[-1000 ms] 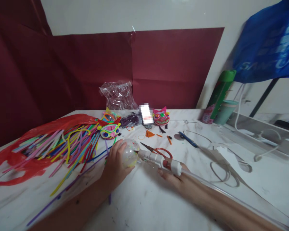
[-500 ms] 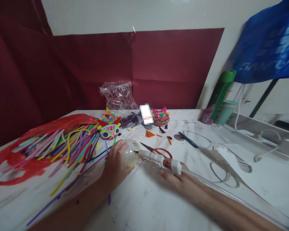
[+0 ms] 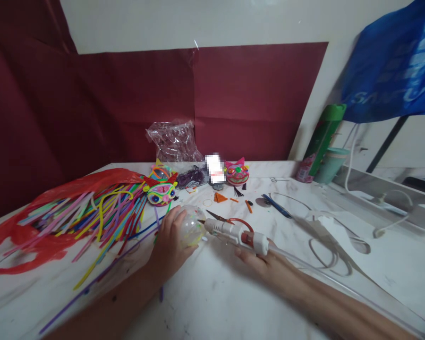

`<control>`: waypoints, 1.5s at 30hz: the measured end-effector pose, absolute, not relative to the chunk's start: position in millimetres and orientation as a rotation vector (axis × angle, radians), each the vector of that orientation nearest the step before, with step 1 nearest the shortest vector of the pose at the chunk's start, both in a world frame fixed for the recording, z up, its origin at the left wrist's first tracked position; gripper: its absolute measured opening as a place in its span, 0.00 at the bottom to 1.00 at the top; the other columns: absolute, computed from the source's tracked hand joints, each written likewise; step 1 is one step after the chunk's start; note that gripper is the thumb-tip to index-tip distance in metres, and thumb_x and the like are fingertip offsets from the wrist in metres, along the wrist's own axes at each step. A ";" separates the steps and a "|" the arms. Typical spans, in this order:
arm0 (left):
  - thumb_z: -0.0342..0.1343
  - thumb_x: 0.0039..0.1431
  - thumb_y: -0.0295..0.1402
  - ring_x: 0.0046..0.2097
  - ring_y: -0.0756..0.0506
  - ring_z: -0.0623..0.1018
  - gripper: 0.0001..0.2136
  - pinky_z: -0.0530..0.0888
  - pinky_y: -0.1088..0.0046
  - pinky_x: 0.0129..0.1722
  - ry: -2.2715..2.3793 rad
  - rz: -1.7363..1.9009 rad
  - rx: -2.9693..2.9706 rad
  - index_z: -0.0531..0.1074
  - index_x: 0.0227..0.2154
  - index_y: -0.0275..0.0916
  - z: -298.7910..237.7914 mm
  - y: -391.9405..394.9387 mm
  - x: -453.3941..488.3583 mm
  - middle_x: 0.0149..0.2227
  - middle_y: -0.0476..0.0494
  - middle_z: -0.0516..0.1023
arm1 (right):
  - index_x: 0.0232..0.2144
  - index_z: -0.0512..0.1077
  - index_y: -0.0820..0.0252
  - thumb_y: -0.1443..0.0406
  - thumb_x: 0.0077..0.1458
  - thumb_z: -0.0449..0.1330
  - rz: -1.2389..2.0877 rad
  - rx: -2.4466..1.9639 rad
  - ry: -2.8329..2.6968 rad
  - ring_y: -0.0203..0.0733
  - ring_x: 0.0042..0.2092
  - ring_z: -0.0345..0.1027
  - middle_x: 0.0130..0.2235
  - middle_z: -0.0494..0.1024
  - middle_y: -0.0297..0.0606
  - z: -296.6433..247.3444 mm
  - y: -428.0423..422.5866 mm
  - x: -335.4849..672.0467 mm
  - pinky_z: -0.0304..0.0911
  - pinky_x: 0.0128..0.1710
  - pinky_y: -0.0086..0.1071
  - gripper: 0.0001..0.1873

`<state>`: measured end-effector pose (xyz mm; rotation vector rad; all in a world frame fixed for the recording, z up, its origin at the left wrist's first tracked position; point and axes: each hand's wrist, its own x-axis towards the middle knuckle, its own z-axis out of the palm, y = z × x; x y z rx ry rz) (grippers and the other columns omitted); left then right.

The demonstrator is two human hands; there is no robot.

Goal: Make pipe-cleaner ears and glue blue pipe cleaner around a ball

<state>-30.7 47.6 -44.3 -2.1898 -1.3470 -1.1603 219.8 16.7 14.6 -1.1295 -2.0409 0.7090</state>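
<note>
My left hand (image 3: 170,243) is wrapped round a clear plastic ball (image 3: 192,226) with coloured specks inside, resting on the white table (image 3: 219,302). A white glue gun (image 3: 235,233) lies in my right hand (image 3: 260,262), fingers closed under its body. Its tip touches the ball's right side. A clear glue stick (image 3: 304,267) trails back from the gun along my right forearm.
A pile of coloured pipe cleaners (image 3: 92,215) lies on a red bag (image 3: 31,236) to the left. Two decorated cat-face balls (image 3: 162,192) (image 3: 237,173), red scissors (image 3: 230,220), a blue pen (image 3: 276,206), white cables (image 3: 331,250) and a green cup (image 3: 331,164) surround the hands.
The glue gun's tip has risen slightly on the ball. Both hands otherwise hold still.
</note>
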 end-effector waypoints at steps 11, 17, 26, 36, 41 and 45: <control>0.66 0.41 0.27 0.59 0.30 0.64 0.43 0.67 0.46 0.56 -1.355 -1.167 -2.182 0.49 0.59 0.43 -46.2 48.2 -30.0 0.58 0.30 0.60 | 0.44 0.76 0.61 0.60 0.55 0.52 0.717 -1.070 -2.081 0.49 0.38 0.73 0.36 0.80 0.40 11.6 14.9 218.9 0.71 0.41 0.39 0.19; 0.66 0.41 0.28 0.59 0.31 0.64 0.43 0.67 0.46 0.56 -1.359 -1.177 -2.187 0.49 0.59 0.45 -45.8 47.9 -30.7 0.58 0.31 0.60 | 0.49 0.75 0.60 0.59 0.55 0.53 0.725 -1.169 -2.028 0.55 0.48 0.71 0.46 0.78 0.45 8.5 20.4 220.7 0.66 0.50 0.45 0.22; 0.66 0.41 0.29 0.59 0.30 0.65 0.42 0.67 0.47 0.56 -1.345 -1.160 -2.174 0.51 0.58 0.41 -45.1 47.5 -30.4 0.58 0.29 0.62 | 0.49 0.75 0.58 0.60 0.54 0.53 0.769 -1.126 -2.014 0.54 0.47 0.72 0.46 0.79 0.41 14.4 17.7 219.6 0.68 0.47 0.41 0.21; 0.67 0.41 0.27 0.59 0.30 0.64 0.43 0.67 0.46 0.56 -1.354 -1.141 -2.185 0.49 0.59 0.41 -44.9 47.4 -31.5 0.58 0.28 0.60 | 0.50 0.74 0.54 0.60 0.56 0.53 0.775 -1.139 -1.995 0.53 0.48 0.72 0.47 0.79 0.40 10.2 20.6 220.2 0.67 0.50 0.44 0.20; 0.66 0.41 0.27 0.59 0.30 0.64 0.42 0.67 0.46 0.56 -1.335 -1.151 -2.185 0.50 0.58 0.42 -45.1 47.4 -31.1 0.58 0.29 0.61 | 0.48 0.75 0.57 0.60 0.54 0.54 0.762 -1.085 -2.049 0.52 0.47 0.72 0.46 0.79 0.41 10.3 18.4 219.8 0.68 0.49 0.41 0.20; 0.65 0.42 0.28 0.59 0.30 0.65 0.42 0.68 0.46 0.56 -1.339 -1.176 -2.171 0.50 0.59 0.44 -45.1 48.0 -30.3 0.58 0.30 0.61 | 0.48 0.74 0.58 0.60 0.55 0.52 0.766 -1.097 -2.069 0.51 0.46 0.72 0.45 0.79 0.41 9.7 19.1 219.1 0.68 0.49 0.42 0.21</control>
